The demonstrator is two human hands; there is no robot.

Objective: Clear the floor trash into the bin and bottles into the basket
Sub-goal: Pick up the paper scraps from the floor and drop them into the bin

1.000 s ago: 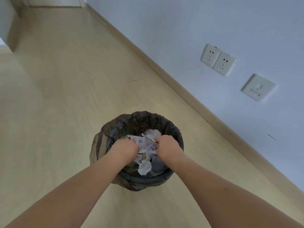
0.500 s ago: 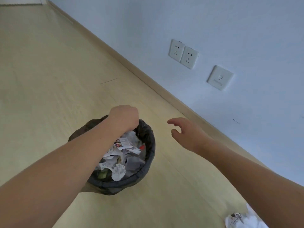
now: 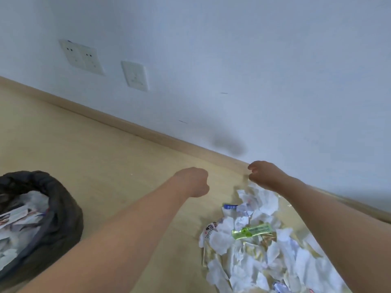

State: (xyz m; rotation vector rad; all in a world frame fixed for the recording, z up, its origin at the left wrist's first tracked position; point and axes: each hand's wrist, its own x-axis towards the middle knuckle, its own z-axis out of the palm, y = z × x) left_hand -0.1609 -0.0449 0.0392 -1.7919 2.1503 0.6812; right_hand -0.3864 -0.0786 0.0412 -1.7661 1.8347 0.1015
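Overhead, both hands are held empty, left hand [image 3: 195, 182] clenched, right hand [image 3: 263, 175] loosely curled, above paper scraps [image 3: 258, 250] strewn on pale wooden floor [image 3: 95, 149] beside white wall [image 3: 232, 60].

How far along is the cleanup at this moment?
Partly done: the bin already holds crumpled paper. Both the left hand and right hand hold nothing, above the paper pile on the floor. That pile is left to clear. No bottles or basket are in view.

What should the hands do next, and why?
Probably lower both hands onto the pile of crumpled paper and scoop some up. The left hand and right hand hold nothing, and the bin sits close by on the left.
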